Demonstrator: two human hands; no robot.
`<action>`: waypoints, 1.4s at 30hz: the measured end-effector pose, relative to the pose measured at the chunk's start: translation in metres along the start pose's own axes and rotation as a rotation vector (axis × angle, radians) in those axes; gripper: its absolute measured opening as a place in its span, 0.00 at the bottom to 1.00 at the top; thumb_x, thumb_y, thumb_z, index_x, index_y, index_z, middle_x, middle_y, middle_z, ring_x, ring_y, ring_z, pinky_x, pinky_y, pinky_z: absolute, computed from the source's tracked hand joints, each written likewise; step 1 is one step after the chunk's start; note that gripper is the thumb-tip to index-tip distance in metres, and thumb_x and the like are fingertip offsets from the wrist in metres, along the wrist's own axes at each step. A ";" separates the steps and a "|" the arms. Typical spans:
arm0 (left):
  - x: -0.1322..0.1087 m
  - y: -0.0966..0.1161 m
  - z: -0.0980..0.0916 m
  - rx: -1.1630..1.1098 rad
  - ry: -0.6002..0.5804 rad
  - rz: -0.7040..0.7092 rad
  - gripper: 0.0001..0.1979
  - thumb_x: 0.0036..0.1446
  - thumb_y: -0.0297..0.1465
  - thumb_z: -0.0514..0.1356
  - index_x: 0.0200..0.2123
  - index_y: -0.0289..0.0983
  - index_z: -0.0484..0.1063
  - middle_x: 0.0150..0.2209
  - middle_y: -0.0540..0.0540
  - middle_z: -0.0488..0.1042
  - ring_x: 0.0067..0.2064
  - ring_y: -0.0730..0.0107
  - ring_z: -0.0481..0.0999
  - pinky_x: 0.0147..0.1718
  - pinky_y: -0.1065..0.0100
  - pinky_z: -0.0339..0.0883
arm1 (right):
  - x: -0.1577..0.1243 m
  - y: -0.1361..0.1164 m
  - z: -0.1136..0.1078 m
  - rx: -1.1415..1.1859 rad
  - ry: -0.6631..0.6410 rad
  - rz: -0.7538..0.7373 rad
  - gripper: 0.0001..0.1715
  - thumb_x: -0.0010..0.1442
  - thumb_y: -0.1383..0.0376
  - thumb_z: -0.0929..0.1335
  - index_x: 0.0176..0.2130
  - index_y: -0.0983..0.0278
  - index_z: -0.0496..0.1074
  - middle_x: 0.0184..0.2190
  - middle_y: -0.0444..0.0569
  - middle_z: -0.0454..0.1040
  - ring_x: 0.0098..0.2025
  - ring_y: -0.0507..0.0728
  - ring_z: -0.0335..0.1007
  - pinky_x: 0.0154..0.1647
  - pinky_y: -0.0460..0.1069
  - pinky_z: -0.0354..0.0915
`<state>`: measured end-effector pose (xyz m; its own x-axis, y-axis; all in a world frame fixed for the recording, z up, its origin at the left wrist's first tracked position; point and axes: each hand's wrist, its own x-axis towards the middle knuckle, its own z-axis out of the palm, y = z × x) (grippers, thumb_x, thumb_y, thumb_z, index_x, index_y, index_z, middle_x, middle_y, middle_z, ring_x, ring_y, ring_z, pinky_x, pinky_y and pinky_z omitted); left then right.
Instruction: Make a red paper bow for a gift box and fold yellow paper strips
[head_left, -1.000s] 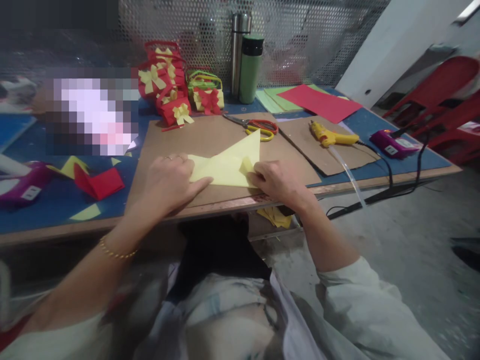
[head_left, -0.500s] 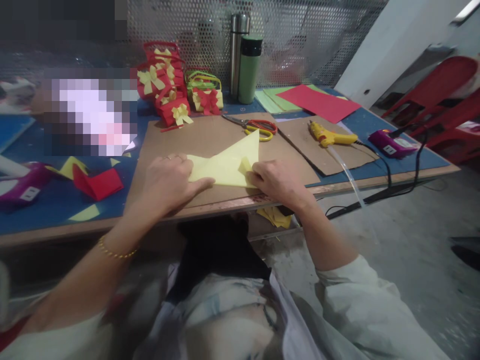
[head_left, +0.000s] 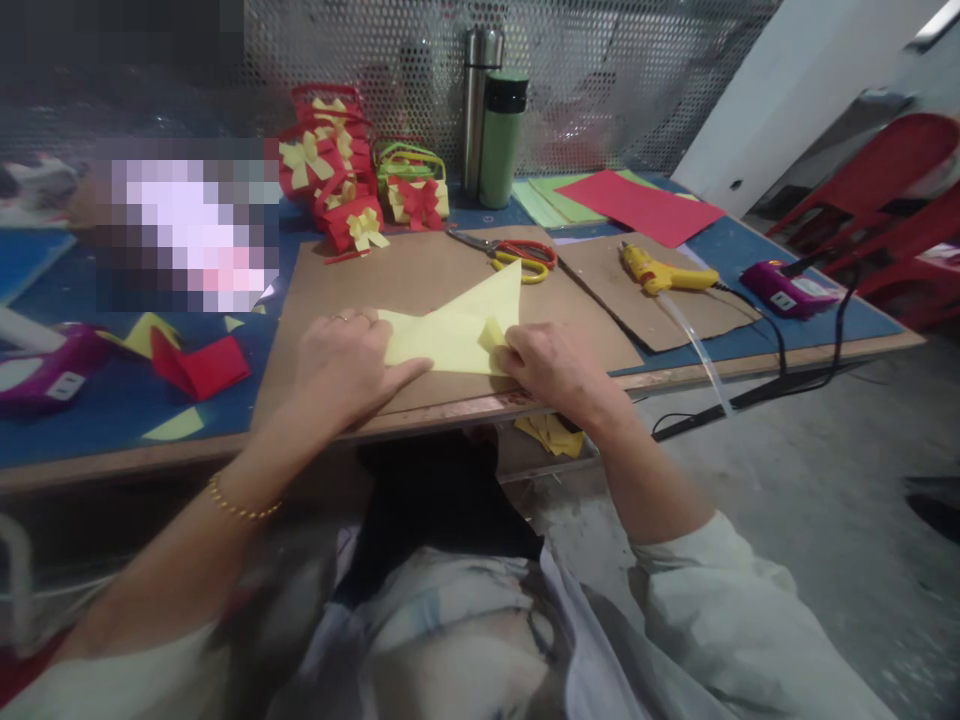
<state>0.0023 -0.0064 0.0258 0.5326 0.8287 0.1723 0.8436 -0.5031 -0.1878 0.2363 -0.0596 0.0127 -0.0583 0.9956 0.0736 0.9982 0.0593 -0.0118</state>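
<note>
A pale yellow sheet of paper (head_left: 442,335) lies on the brown cardboard (head_left: 322,290), partly folded, with one pointed corner sticking up toward the back. My left hand (head_left: 346,360) grips its left end, fingers curled over the top and thumb stretched along the lower edge. At the other end, my right hand (head_left: 551,365) is closed, pinching the lower right part beside a small turned-up flap. The fingertips of my right hand are partly hidden. Scissors (head_left: 525,258) with red and yellow handles rest just behind the sheet.
A yellow glue gun (head_left: 667,272) lies on a second cardboard piece (head_left: 592,270). Purple power blocks (head_left: 787,288) sit on both sides. Red paper baskets (head_left: 337,175) and a green flask (head_left: 501,140) stand behind. Folded red paper (head_left: 201,368) is at left, red sheet (head_left: 641,205) at back right.
The whole view has shifted slightly, so everything appears a little further right. Both hands keep their hold on the yellow paper, whose shape looks the same.
</note>
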 end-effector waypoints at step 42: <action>0.003 0.005 -0.008 -0.014 -0.063 -0.002 0.27 0.66 0.51 0.57 0.49 0.33 0.79 0.49 0.31 0.80 0.53 0.42 0.77 0.46 0.56 0.64 | -0.022 0.046 0.035 0.286 0.349 -0.695 0.16 0.74 0.63 0.64 0.50 0.63 0.80 0.40 0.55 0.76 0.41 0.59 0.65 0.42 0.54 0.61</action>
<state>0.0088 -0.0090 0.0334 0.5255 0.8434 0.1114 0.8460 -0.5041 -0.1738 0.2829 -0.0763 -0.0246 -0.6048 0.6480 0.4629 0.6911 0.7159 -0.0994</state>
